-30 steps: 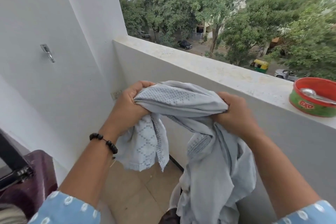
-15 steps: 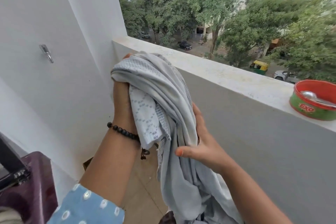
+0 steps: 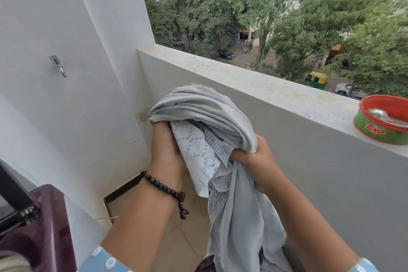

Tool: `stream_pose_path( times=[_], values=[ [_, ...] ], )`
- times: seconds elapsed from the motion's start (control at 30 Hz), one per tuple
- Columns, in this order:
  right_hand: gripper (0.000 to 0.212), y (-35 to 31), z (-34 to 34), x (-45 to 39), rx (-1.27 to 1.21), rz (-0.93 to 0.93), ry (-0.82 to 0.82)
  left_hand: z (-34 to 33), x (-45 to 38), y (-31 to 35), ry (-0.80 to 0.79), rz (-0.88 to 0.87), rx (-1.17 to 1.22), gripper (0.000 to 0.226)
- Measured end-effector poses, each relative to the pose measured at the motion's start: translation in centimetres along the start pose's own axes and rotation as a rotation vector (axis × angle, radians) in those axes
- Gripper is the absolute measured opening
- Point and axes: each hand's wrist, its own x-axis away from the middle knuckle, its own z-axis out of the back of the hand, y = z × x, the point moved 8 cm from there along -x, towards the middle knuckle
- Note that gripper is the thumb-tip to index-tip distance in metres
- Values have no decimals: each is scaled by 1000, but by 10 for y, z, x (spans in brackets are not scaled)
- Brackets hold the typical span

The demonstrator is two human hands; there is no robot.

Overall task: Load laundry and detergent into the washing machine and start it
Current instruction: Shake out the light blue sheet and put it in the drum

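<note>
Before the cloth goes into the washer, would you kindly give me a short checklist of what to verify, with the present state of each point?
1. Left hand grips the grey cloth at its bunched top: ok.
2. Right hand grips the same cloth lower down: ok.
3. Cloth fully gathered: not ok, a long tail hangs below the hands.
4. Washing machine within reach: ok, its maroon corner shows at the lower left.
5. Drum opening free to receive the cloth: cannot tell, out of view.
6. Red and green tub on the parapet ledge, spoon inside, apart from the cloth: ok.
</note>
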Motion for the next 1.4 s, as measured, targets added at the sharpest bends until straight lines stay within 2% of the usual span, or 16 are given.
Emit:
stream_pose_path(
  times=[0.1,0.23,0.3,0.37,0.43,0.53,0.63,0.73,0.83,1.03,1.2,1.4],
  values=[
    [33,-13,14,-8,-35,-10,-17,21,0,-1,3,68,-102,44],
    [31,-30,26,-16,0,-21,-88,45,14,6,-174,166,-381,97],
    [33,-34,29,-18,18,-66,-118,50,23,21,-189,125,-531,119],
    [35,-40,29,-20,94,-83,-174,43,29,40,-205,33,-789,127],
    [34,-47,24,-22,252,-72,-250,21,35,53,-292,-83,-1097,133],
    [27,-54,-1,-26,694,-30,-400,-21,44,49,-446,-221,-1567,140],
    [27,-60,-34,-22,1079,21,-550,-48,44,24,-579,-229,-1792,144],
    [51,-67,-47,-20,1195,48,-592,-50,32,-5,-658,-126,-1742,148],
    [74,-64,-38,-16,1182,27,-587,-41,22,-16,-647,-89,-1632,143],
    [66,-38,-6,-6,802,-67,-578,-25,14,-14,-589,-123,-1552,128],
    [102,-5,17,14,438,-159,-592,-24,10,4,-585,-121,-1106,123],
    [111,17,19,24,321,-184,-572,-36,4,51,-508,-314,-704,124]
  ],
)
